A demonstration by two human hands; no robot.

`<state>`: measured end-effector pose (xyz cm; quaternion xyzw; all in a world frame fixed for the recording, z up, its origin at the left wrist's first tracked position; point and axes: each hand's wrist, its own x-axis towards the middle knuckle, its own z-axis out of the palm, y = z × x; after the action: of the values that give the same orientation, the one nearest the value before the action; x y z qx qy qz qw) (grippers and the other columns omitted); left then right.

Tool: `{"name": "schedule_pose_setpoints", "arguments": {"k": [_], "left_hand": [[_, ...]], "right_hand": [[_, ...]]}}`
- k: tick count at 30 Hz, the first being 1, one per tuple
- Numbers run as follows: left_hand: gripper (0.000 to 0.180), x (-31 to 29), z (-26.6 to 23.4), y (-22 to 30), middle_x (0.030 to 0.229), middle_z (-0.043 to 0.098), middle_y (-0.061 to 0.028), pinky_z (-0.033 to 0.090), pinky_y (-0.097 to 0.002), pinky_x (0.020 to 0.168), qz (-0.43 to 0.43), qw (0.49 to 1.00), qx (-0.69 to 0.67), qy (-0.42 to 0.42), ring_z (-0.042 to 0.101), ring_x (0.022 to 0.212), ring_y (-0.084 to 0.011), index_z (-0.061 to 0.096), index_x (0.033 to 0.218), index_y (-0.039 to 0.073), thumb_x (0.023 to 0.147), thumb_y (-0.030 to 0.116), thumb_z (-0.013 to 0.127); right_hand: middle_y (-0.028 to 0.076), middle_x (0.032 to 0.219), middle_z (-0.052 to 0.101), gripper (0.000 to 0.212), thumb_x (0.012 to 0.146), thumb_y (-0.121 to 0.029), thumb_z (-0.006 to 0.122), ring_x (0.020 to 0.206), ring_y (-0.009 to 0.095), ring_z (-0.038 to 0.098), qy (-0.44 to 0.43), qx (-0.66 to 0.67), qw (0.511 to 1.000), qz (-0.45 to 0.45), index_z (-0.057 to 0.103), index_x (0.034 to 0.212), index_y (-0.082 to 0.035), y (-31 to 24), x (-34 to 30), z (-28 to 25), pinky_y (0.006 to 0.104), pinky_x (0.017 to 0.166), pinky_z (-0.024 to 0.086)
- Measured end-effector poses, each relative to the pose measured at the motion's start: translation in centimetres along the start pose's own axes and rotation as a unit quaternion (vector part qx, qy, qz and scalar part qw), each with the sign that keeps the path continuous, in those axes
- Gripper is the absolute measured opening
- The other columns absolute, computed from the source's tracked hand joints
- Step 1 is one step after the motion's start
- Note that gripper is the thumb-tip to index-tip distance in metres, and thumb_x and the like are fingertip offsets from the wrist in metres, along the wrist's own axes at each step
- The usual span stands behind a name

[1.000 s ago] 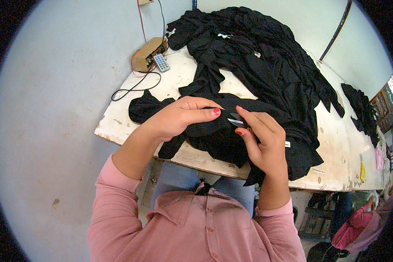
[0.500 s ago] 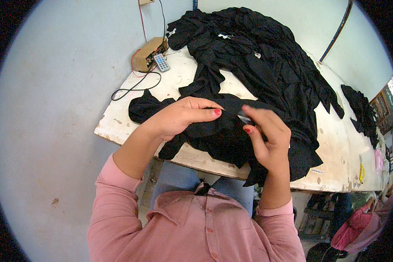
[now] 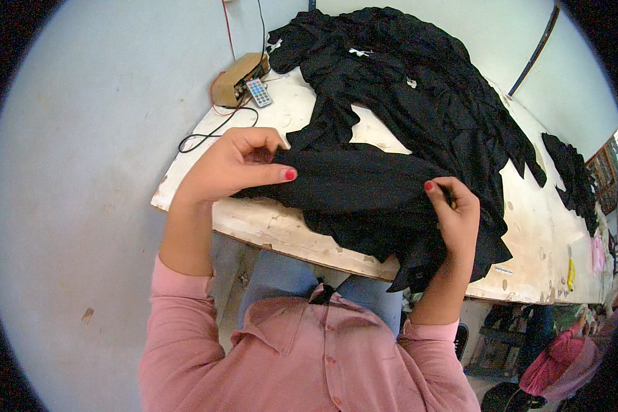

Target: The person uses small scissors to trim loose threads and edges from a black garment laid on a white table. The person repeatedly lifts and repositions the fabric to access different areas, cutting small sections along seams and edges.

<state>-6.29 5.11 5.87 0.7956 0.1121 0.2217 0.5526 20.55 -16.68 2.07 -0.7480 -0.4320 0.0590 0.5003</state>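
A length of black cloth (image 3: 360, 180) is stretched sideways between my hands, above the near edge of the table. My left hand (image 3: 237, 165) grips its left end, thumb laid along the front and fingers curled behind. At the right end, my right hand (image 3: 459, 213) pinches the cloth between thumb and fingers. Something small with a yellowish edge shows inside the right hand's curl; most of it is hidden by the fingers. Behind the stretched piece lies a large heap of black cloth (image 3: 419, 89), with small white bits on it.
The worn white table (image 3: 275, 223) holds a brown box with wires (image 3: 237, 79), a small remote control (image 3: 259, 93) and a looped black cable. More black cloth (image 3: 571, 175) lies at the right. A person in pink (image 3: 553, 357) is at the lower right.
My hands have moved apart, left hand leftward and right hand rightward, and now hold the cloth spread between them. The small bladed tool seen in my right hand is now mostly hidden.
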Motion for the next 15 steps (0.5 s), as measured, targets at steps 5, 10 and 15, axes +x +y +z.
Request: {"name": "schedule_pose_setpoints", "arguments": {"k": [5, 10, 15], "left_hand": [[0.019, 1.0, 3.1, -1.4, 0.073, 0.049, 0.0082, 0.032, -0.0173, 0.053, -0.019, 0.995, -0.092, -0.017, 0.04, 0.063, 0.0014, 0.059, 0.082, 0.005, 0.079, 0.012, 0.076], [0.02, 1.1, 5.9, -0.8, 0.08, 0.056, 0.0061, 0.03, -0.0164, 0.051, -0.029, 0.986, -0.15, -0.06, 0.04, 0.06, 0.0022, 0.063, 0.092, 0.002, 0.08, 0.012, 0.076], [0.025, 1.4, 6.8, -0.6, 0.076, 0.058, 0.0058, 0.033, -0.017, 0.051, -0.044, 0.984, -0.17, -0.011, 0.047, 0.063, -0.0006, 0.063, 0.101, 0.003, 0.081, 0.014, 0.075]], "right_hand": [[0.01, 0.094, 0.059, 0.03, 0.079, -0.011, 0.07, 0.083, 0.018, 0.056, 0.103, -0.187, 0.964, -0.159, 0.062, 0.106, 0.0, -2.8, -0.8, 2.1, 0.0278, 0.073, 0.044], [0.015, 0.101, 0.056, 0.046, 0.073, -0.012, 0.075, 0.094, 0.029, 0.058, -0.03, 0.053, 0.967, -0.247, 0.06, 0.115, -0.005, -6.4, -1.7, 4.8, 0.0342, 0.081, 0.047], [0.015, 0.101, 0.056, 0.047, 0.08, -0.011, 0.069, 0.088, 0.03, 0.058, 0.071, -0.035, 0.969, -0.233, 0.054, 0.125, -0.004, -5.8, -1.9, 5.7, 0.036, 0.078, 0.048]]}}
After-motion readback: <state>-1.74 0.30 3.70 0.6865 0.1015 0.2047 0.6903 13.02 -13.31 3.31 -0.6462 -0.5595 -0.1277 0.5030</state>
